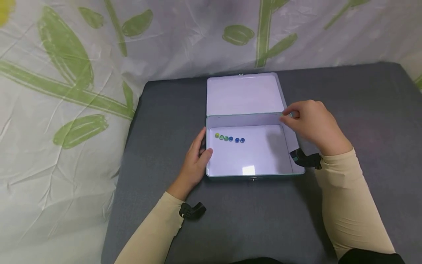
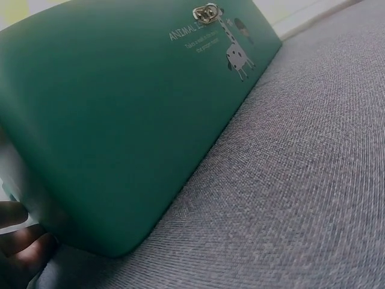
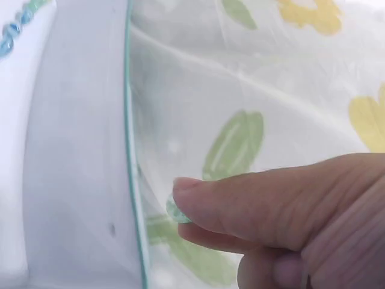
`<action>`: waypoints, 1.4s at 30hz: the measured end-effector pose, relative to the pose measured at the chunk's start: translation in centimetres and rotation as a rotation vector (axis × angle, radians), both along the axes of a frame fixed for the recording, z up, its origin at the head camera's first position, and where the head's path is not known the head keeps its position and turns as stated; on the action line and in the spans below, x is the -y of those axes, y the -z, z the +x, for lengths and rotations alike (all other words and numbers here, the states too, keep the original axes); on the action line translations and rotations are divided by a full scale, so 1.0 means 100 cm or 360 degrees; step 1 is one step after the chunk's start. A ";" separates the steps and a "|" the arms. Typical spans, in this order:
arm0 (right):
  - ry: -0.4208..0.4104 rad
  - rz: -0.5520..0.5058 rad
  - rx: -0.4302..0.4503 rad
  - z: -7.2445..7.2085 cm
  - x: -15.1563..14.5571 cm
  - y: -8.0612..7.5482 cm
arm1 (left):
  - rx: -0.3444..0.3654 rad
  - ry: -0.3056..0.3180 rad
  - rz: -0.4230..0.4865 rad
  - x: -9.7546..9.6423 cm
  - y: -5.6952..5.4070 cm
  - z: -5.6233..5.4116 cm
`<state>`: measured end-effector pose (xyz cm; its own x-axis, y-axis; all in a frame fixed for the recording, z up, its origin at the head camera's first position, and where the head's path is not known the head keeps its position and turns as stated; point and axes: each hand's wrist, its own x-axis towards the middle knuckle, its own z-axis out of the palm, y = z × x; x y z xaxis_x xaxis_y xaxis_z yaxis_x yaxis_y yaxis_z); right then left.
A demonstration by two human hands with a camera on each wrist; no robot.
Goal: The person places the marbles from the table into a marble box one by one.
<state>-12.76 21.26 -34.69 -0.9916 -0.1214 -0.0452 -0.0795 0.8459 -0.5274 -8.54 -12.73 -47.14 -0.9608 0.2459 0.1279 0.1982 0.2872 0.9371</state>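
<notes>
A green tin box (image 2: 114,114) with a white inside lies open on the grey table. On its white floor (image 1: 250,154), several small glass beads (image 1: 230,139) form a row, running from yellow-green through green to blue. My left hand (image 1: 194,161) holds the box's left wall, the thumb over the rim and the fingers along the outside. Above the right rim near the hinge, my right hand (image 1: 314,124) pinches a pale green glass bead (image 3: 175,209) between thumb and forefinger. Most of that bead is hidden by the fingertips.
The box's lid (image 1: 244,95) is folded back flat behind it. A metal clasp (image 2: 207,12) sits on the front wall beside a printed giraffe. Behind the grey table (image 1: 165,121) hangs a white cloth (image 1: 184,40) with green leaves.
</notes>
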 end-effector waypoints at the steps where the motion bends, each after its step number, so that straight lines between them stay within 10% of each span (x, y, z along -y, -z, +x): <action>1: 0.0001 -0.0011 0.0002 -0.001 0.003 0.001 | -0.0005 -0.0002 -0.0002 0.000 0.000 0.000; 42: -0.0584 0.0205 0.0358 -0.042 0.071 0.030 | -0.0048 0.0036 -0.0055 -0.004 -0.002 -0.001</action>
